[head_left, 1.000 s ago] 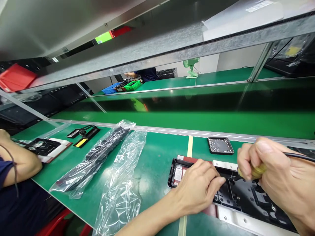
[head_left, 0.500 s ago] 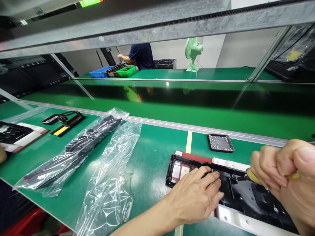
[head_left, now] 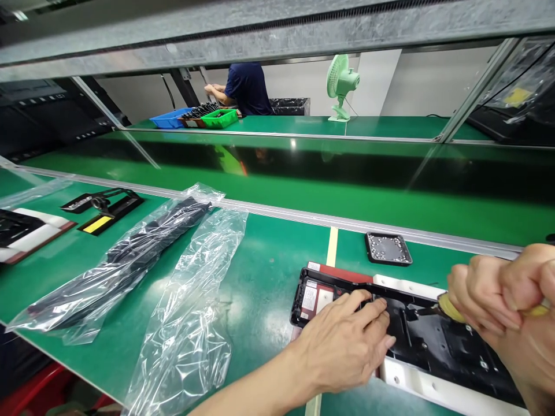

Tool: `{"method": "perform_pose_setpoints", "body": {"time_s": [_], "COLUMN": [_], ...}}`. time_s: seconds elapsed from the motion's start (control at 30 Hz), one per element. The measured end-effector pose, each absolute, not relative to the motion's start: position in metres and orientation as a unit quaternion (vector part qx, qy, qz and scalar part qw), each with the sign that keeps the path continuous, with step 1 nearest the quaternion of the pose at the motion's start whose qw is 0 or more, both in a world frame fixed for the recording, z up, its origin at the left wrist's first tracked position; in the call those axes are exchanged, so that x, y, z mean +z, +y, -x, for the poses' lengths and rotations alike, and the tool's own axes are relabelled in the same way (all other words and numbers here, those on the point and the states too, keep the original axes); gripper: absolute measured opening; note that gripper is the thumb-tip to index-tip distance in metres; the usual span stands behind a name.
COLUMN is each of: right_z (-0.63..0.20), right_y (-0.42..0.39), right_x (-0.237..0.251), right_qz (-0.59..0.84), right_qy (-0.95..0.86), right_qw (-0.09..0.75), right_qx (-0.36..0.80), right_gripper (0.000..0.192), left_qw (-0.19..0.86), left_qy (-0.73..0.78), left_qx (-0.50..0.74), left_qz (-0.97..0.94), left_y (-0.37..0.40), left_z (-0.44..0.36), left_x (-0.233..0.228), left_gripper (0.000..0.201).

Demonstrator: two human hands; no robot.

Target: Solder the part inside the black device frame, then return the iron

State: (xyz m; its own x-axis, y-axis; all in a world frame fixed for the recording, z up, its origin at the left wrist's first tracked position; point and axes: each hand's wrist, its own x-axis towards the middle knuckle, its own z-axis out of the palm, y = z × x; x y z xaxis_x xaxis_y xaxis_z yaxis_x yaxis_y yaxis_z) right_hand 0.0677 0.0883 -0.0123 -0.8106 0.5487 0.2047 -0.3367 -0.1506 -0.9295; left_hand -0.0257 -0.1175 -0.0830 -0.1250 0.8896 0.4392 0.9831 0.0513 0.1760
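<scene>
Our right hand (head_left: 503, 300) has edged rightward, fist clamped on the screwdriver (head_left: 451, 307), while our left hand (head_left: 347, 346) lies flat, fingers unclenched, on the stiff, light black frame (head_left: 433, 341) on the worktop (head_left: 269, 271), best steadied by its edges.

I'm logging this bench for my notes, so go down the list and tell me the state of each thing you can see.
Left hand: flat, pressing on the black housing.
Right hand: fist shut on the screwdriver.
Screwdriver: tip down on the housing.
Black housing: open side up, lying in a white fixture.
Screw tray: holds screws.
Near plastic bag: empty, crumpled.
Far plastic bag: holds black parts.
Fan: upright; running or not, cannot tell.
</scene>
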Motion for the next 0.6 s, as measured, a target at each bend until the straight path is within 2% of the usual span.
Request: {"method": "perform_pose_setpoints", "body": {"time_s": [0.6], "right_z": [-0.0681], "right_y": [0.0864], "right_x": [-0.0113], "right_qz": [0.089], "right_qy": [-0.588], "right_qw": [0.293], "right_qx": [0.749], "right_gripper": [0.043], "left_qw": [0.093], "left_qy": [-0.718], "left_qx": [-0.226], "left_qz": [0.651], "left_y": [-0.1174], "left_z": [0.0274], "left_x": [-0.0806], "left_gripper": [0.038]}}
